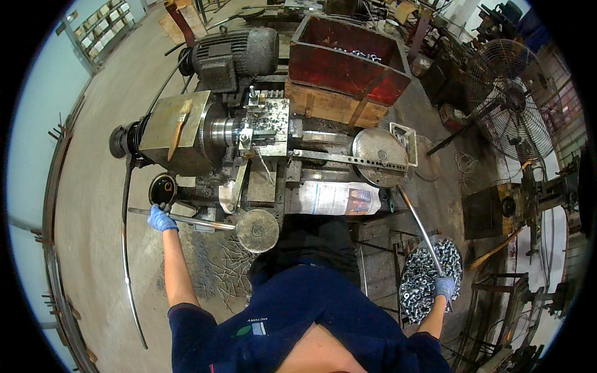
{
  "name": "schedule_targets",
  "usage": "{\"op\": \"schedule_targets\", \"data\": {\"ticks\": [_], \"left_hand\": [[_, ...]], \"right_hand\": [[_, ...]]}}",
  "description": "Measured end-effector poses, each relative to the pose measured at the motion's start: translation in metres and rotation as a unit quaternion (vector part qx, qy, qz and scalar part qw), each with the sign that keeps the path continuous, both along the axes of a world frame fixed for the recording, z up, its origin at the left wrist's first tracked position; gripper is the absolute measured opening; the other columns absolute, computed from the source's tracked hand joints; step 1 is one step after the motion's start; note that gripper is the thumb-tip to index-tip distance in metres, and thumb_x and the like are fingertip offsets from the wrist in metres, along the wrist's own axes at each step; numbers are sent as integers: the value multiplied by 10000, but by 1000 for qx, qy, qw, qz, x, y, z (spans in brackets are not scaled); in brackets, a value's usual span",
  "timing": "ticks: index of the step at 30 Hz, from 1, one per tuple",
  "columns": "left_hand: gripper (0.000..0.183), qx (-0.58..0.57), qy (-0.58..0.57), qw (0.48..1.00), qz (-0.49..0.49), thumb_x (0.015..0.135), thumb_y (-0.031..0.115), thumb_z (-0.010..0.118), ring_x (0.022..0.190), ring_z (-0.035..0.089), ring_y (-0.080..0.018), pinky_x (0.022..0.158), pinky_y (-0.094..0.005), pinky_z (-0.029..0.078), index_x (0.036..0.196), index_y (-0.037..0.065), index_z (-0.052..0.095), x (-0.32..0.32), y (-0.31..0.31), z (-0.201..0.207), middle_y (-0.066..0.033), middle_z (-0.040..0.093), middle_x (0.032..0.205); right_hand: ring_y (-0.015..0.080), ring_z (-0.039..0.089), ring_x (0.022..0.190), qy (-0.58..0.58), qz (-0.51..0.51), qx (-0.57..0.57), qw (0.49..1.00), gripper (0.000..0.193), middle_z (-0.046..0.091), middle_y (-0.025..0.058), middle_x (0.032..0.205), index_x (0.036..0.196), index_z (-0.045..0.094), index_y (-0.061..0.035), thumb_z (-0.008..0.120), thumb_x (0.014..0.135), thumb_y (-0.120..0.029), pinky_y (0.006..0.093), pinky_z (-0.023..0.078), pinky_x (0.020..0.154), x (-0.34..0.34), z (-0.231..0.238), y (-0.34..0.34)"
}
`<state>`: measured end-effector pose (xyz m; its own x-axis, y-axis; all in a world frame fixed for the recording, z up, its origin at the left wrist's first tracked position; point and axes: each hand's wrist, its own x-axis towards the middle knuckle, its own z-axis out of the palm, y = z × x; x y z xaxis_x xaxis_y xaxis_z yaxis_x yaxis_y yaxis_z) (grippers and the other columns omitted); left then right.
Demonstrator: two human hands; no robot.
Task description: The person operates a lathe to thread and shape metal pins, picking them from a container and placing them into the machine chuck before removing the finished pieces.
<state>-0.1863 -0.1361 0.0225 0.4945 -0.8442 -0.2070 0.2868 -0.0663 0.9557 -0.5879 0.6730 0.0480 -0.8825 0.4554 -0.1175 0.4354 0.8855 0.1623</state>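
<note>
My left hand [162,219], in a blue glove, lies closed over a metal lever rod [205,221] that runs out from a round metal disc [258,230]. Its darkened fingertips come close to a round black cup [163,189] with dark contents; whether they also pinch a small part I cannot tell. At the right, my right hand [444,287], also gloved in blue, is closed on the lower end of another metal rod [418,217]. This rod slants down from beneath a larger round plate [380,156]. Below that hand sits a heap of shiny metal fasteners [423,286].
Ahead stands a lathe-like machine with a spindle [222,132], a motor [236,52] and a brush [180,129] on its cover. A red bin [348,59] rests on a wooden crate [336,104]. Printed paper [329,198] covers the near rail. A large fan [513,96] stands right.
</note>
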Motion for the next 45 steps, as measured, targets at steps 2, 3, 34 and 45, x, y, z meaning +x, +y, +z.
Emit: {"op": "schedule_targets", "data": {"ticks": [2,3,34,45], "left_hand": [[156,7,2,1000,0,793,50,510,505,570,-213,441,-302,504,799,-102,544,0,0,1,-165,596,703],[158,10,3,1000,0,793,52,511,506,571,-213,442,-302,504,803,-103,544,0,0,0,-166,597,705],[135,-6,-1,1000,0,795,58,519,448,551,-207,404,-301,495,796,-78,528,7,1,-7,-163,586,654],[124,8,10,999,-44,819,93,534,442,546,-187,418,-297,500,780,-23,557,-2,-6,-29,-112,576,617]], "right_hand": [[368,603,862,9,12,-3,1000,405,616,248,892,853,627,14,679,624,-316,411,480,753,3,1,-1],[378,598,860,14,19,-4,1000,401,613,257,879,850,619,20,665,627,-310,413,475,747,5,2,-2],[300,512,1066,-34,216,1,976,360,624,101,1017,967,659,-202,566,709,-436,463,297,965,-60,46,-188],[426,393,1181,51,208,91,973,566,521,217,1182,1238,473,-102,571,724,-317,549,329,926,-256,46,-274]]}}
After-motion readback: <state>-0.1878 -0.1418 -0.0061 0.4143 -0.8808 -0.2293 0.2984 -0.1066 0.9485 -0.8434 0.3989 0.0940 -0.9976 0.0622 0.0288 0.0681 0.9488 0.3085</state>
